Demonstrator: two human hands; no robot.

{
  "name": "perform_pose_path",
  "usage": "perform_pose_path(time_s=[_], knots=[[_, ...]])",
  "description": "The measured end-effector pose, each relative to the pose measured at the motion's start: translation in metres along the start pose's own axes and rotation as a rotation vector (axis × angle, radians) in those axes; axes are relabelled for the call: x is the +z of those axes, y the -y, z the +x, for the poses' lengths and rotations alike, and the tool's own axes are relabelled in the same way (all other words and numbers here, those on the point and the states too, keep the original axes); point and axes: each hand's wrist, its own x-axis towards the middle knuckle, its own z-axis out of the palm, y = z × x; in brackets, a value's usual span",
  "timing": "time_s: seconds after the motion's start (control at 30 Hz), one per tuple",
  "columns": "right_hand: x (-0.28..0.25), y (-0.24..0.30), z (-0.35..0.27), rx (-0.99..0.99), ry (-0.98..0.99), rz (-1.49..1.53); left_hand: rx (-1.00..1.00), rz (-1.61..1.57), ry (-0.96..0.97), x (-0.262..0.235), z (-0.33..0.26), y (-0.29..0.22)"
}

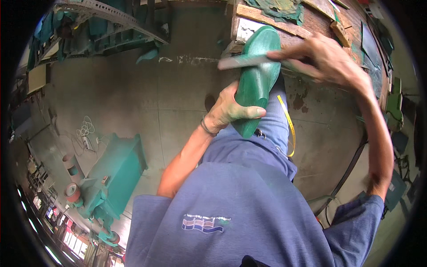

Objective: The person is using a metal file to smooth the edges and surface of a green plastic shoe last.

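A green shoe last (255, 93) stands out lengthwise in front of my body, its broad toe end pointing away from me. My left hand (227, 108) is closed round its narrower near part, with the thumb lying over the top. Gripped in my right hand (327, 60) is a flat file (238, 62), smeared by motion. It lies crosswise over the last, its free end reaching out past the left side. The far end of the last is beside the corner of a wooden workbench (290, 41).
Green scraps (280, 10) and a small wooden block (340, 34) lie on the bench. A yellow measuring tape (290, 127) hangs by my right thigh. Left on the floor stands a green machine (118, 167) near a white cable (86, 129). A metal rack (111, 15) with green pieces occupies the far left.
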Motion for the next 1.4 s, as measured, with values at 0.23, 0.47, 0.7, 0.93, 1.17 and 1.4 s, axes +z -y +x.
perform_pose_path(time_s=[0.23, 0.47, 0.7, 0.93, 1.17, 1.4], knots=[[0.016, 0.004, 0.009, -0.025, 0.0, 0.146, 0.061, 0.141, -0.041, 0.004, -0.003, -0.006], [-0.009, 0.008, -0.022, -0.123, -0.112, 0.037, 0.115, 0.137, -0.145, 0.008, -0.014, -0.019], [0.036, 0.0, 0.021, -0.039, -0.245, 0.064, 0.064, 0.166, -0.083, 0.015, -0.005, -0.025], [-0.015, 0.025, -0.029, -0.051, 0.012, 0.033, 0.039, 0.227, -0.076, 0.002, -0.012, -0.026], [0.035, 0.02, 0.012, 0.074, -0.203, -0.051, 0.002, 0.367, -0.177, 0.016, -0.009, -0.035], [0.004, 0.048, -0.045, 0.068, -0.104, -0.026, 0.03, 0.33, -0.171, 0.015, -0.012, -0.033]])
